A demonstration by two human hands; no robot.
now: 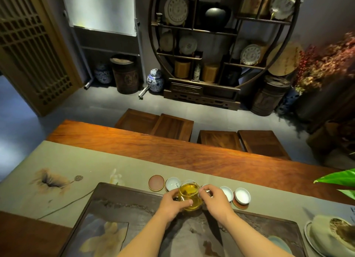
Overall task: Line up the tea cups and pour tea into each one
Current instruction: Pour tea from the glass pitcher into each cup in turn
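A glass pitcher [189, 196] of amber tea stands upright at the far edge of the dark stone tea tray [119, 203]. My left hand [172, 204] wraps its left side and my right hand [216, 199] pinches its handle. Behind it a row of white tea cups runs across the cloth: one cup [172, 183] at the left, another cup [227, 193] and a third cup [242, 196] at the right on round coasters. A further cup is mostly hidden behind my right hand. An empty coaster [156, 182] lies at the row's left end.
A grey-green runner [80, 168] covers the wooden table [172, 147]. A bowl with tea leaves on a dish [332, 235] stands at the right. Green leaves [340, 179] reach in from the right edge. Wooden stools [219, 139] line the far side.
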